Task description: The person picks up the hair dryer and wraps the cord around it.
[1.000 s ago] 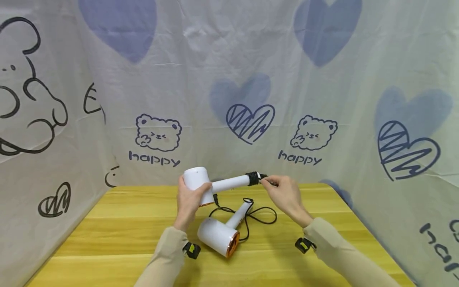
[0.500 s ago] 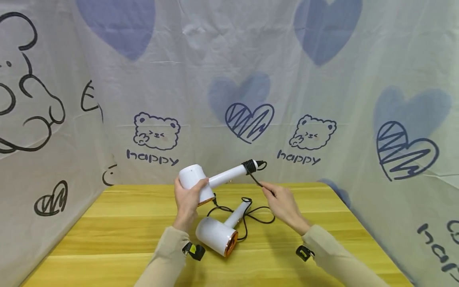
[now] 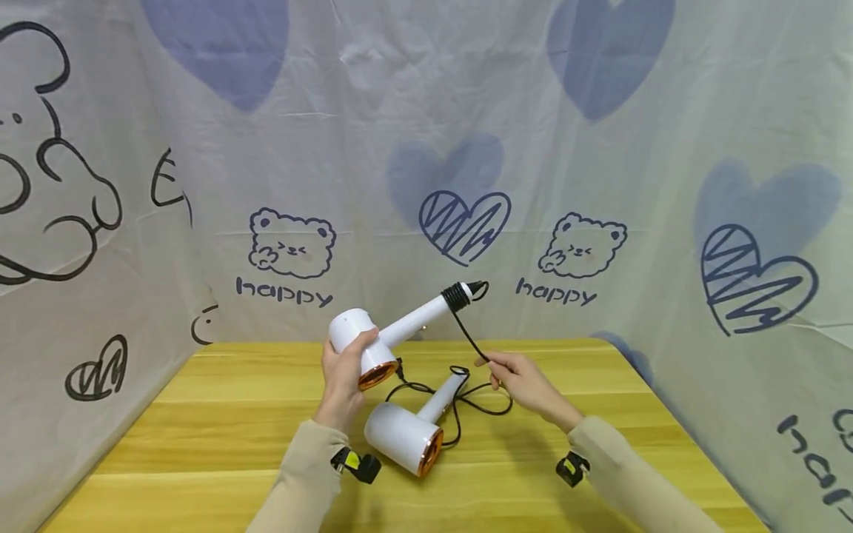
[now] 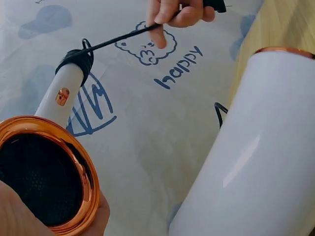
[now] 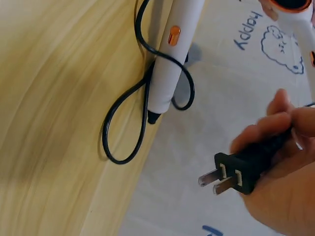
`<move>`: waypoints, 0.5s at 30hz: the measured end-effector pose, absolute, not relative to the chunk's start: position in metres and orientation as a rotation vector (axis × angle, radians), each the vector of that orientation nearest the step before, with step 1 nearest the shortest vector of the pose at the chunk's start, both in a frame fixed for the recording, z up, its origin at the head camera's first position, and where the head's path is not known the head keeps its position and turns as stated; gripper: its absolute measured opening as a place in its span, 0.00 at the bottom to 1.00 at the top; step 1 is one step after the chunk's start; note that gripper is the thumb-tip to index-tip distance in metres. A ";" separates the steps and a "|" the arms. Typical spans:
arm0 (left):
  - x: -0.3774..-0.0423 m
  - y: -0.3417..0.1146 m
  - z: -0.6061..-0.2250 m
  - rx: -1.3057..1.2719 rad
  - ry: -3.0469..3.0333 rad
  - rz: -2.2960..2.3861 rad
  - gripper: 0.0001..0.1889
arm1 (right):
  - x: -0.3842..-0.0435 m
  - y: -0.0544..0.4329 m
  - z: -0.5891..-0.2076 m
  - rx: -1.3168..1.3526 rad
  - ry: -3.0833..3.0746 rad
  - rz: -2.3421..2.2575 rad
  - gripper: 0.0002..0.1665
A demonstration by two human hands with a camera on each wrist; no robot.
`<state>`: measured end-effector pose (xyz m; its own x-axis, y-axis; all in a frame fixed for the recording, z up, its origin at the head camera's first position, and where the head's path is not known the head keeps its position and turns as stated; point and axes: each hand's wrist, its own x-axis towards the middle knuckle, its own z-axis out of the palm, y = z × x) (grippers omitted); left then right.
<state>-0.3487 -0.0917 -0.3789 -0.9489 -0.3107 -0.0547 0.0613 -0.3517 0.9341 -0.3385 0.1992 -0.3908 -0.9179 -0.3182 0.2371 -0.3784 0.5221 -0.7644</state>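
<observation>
My left hand (image 3: pixel 343 377) grips a white hair dryer (image 3: pixel 415 323) round its barrel, raised above the table. Its copper-rimmed end faces down toward me, and the handle slants up to the right. Black cord (image 3: pixel 456 297) is wound in several turns round the handle's end. From these coils a straight length runs down to my right hand (image 3: pixel 529 385). In the right wrist view, that hand's curled fingers hold a black two-prong plug (image 5: pixel 241 172), prongs bare. Below lies a second white hair dryer (image 3: pixel 402 438), its copper-rimmed end pointing to the lower right.
Loops of loose black cord (image 3: pixel 489 412) lie round the second dryer's handle on the wooden table (image 3: pixel 220 414). A printed cloth curtain (image 3: pixel 380 266) rises along the table's back edge and both sides.
My right hand has moved down from the handle's end, drawing out a length of cord. The held dryer's handle has tilted further up, and its copper end has turned toward me.
</observation>
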 end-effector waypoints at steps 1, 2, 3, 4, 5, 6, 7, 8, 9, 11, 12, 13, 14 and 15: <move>-0.349 -0.091 -0.379 0.333 -1.635 -2.402 0.45 | -0.339 0.201 -0.392 0.605 -2.695 1.393 0.19; -0.348 -0.091 -0.378 0.330 -1.642 -2.411 0.46 | -0.341 0.204 -0.392 0.594 -2.710 1.416 0.19; -0.348 -0.091 -0.378 0.326 -1.646 -2.421 0.46 | -0.342 0.207 -0.392 0.586 -2.727 1.443 0.19; -0.348 -0.090 -0.378 0.317 -1.646 -2.436 0.45 | -0.343 0.209 -0.392 0.591 -2.742 1.458 0.19; -0.348 -0.090 -0.378 0.307 -1.636 -2.462 0.45 | -0.344 0.211 -0.391 0.603 -2.755 1.475 0.19; -0.348 -0.089 -0.377 0.298 -1.631 -2.484 0.44 | -0.346 0.214 -0.391 0.625 -2.771 1.492 0.19; -0.347 -0.089 -0.377 0.289 -1.617 -2.514 0.43 | -0.348 0.216 -0.391 0.654 -2.789 1.514 0.18; -0.347 -0.089 -0.377 0.275 -1.604 -2.539 0.43 | -0.350 0.219 -0.391 0.688 -2.804 1.532 0.18; -0.346 -0.088 -0.377 0.270 -1.591 -2.561 0.42 | -0.353 0.222 -0.391 0.721 -2.822 1.537 0.18; -0.345 -0.089 -0.377 0.265 -1.587 -2.585 0.41 | -0.358 0.230 -0.392 0.746 -2.869 1.550 0.17; -0.345 -0.089 -0.377 0.261 -1.595 -2.588 0.41 | -0.361 0.234 -0.393 0.745 -2.896 1.550 0.17; -0.345 -0.089 -0.378 0.256 -1.601 -2.597 0.41 | -0.363 0.238 -0.394 0.731 -2.918 1.551 0.17; -0.345 -0.088 -0.378 0.255 -1.604 -2.611 0.41 | -0.365 0.242 -0.394 0.706 -2.940 1.549 0.17; -0.345 -0.088 -0.379 0.255 -1.618 -2.619 0.40 | -0.367 0.245 -0.394 0.677 -2.960 1.546 0.17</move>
<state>-0.3446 -0.0880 -0.3791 -0.9850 -0.1307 -0.1126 -0.0422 -0.4503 0.8919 -0.3672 0.2454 -0.3938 -0.8874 -0.4581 -0.0508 -0.2201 0.5180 -0.8266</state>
